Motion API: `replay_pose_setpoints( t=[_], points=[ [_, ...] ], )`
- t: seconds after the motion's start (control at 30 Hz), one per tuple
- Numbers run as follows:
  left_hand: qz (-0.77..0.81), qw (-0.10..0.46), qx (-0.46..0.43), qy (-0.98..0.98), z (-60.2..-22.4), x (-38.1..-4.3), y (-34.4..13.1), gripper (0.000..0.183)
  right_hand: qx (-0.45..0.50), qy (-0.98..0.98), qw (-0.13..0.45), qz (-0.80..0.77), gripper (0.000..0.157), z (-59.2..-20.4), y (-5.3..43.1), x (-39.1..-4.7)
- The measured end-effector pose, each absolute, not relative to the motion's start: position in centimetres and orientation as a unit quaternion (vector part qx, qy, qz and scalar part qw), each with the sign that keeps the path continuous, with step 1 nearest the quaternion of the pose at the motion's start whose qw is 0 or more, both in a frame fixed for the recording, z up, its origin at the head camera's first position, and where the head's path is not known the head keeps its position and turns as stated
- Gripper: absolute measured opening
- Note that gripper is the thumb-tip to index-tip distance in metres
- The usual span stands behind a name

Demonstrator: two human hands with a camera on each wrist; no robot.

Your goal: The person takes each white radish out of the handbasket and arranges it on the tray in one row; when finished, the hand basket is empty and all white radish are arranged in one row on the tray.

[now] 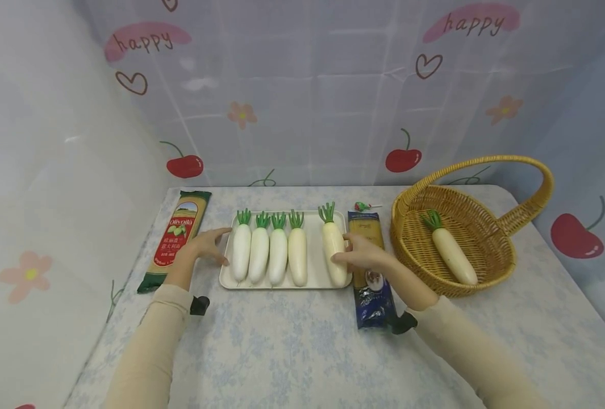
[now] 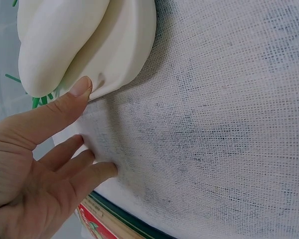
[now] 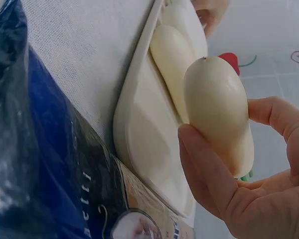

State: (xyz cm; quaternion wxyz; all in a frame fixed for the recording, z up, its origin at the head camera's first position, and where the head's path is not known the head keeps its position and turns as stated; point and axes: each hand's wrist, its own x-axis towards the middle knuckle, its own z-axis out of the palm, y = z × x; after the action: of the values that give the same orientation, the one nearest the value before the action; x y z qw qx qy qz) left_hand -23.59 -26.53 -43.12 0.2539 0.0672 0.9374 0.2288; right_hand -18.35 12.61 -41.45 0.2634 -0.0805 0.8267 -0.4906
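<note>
My right hand (image 1: 366, 253) grips a cream-white radish (image 1: 333, 241) with green stalks, over the right end of a white tray (image 1: 314, 270). In the right wrist view, thumb and fingers lie on opposite sides of that radish (image 3: 214, 99), which is raised off the tray. Several other radishes (image 1: 258, 255) lie side by side in the tray's left and middle part, stalks pointing away. By the tray's left edge is my left hand (image 1: 202, 247), fingers apart and holding nothing. Its thumb is at the tray rim (image 2: 139, 55) in the left wrist view; whether it touches, I cannot tell.
A red and green pasta packet (image 1: 176, 238) lies left of the tray. Right of it lies a blue and yellow pasta packet (image 1: 371, 307), partly under my right arm, with a small lollipop (image 1: 363, 206) behind. A handled wicker basket (image 1: 504, 264) at right contains one radish (image 1: 453, 255).
</note>
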Motion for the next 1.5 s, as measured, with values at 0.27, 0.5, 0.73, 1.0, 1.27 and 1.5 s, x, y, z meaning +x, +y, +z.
replay_pose_setpoints(
  t=[0.27,0.5,0.73,1.0,1.27,1.5],
  points=[
    [0.231,0.257,0.059,0.936,-42.8,-23.5,-26.3,0.098,-0.044,0.852,0.258,-0.453,0.073,-42.4,11.6,-19.0],
    [0.228,0.257,0.062,0.937,-42.9,-23.5,-26.3,0.098,-0.023,0.855,0.256,-0.450,0.073,-43.1,10.9,-19.4],
    [0.229,0.257,0.063,0.937,-42.9,-23.5,-26.4,0.097,-0.009,0.847,0.263,-0.461,0.071,-43.3,10.4,-19.3],
    [0.224,0.256,0.064,0.938,-43.2,-23.5,-26.6,0.097,-0.012,0.849,0.262,-0.459,0.071,-43.7,9.9,-19.4],
    [0.217,0.252,0.069,0.941,-43.4,-23.8,-26.8,0.098,-0.011,0.872,0.241,-0.425,0.069,-43.7,9.4,-19.4],
    [0.216,0.248,0.072,0.942,-43.3,-23.8,-26.7,0.098,-0.018,0.878,0.245,-0.411,0.067,-43.8,8.9,-19.4]
  ],
)
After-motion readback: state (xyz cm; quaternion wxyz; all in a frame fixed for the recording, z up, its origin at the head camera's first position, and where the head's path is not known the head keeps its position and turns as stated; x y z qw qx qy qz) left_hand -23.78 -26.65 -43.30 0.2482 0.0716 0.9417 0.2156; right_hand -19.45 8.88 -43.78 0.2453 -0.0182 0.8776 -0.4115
